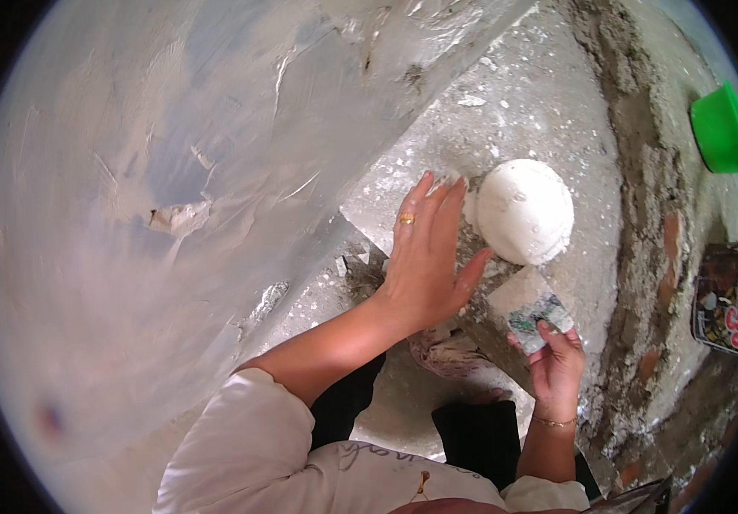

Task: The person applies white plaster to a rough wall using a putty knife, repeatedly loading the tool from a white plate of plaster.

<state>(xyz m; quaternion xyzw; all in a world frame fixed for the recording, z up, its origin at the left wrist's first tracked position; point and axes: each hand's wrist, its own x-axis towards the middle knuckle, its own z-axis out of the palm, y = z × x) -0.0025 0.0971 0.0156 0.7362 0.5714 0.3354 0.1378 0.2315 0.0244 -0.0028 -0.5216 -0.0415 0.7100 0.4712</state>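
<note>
Count: 2 hands, 1 white mound, 1 flat piece, 1 green dipper, 1 printed packet, 1 ring, 1 bracelet. Left hand (425, 257) — fingers extended, thumb held out to the side, nothing in its grasp; some white smears at the fingertips. Ring (407, 219), gold-coloured, on one left finger. Right hand (556, 360) — pinching the flat piece (527, 308) by its near edge, thumb on top, other fingers beneath. Piece is squarish, pale, with a green and dark patch by the thumb. Bracelet (555, 421), thin, at the right wrist, below the fingers.

White mound (525, 212), rounded and pasty or powdery, can't tell which: just right of the left fingers, beyond the right fingertips. Left thumb tip is close to its near-left edge; contact can't be told. Far corner of the flat piece points at the mound's near edge, also unclear if touching.

Green dipper (720, 133), handle toward the person, well right of the left fingers and beyond the right ones. Packet (729, 300), dark with coloured print, right of the right fingers. Rough floor (549, 94), white-specked, beyond the left fingertips. Large grey smeared surface (129, 283) left of the left fingers.
</note>
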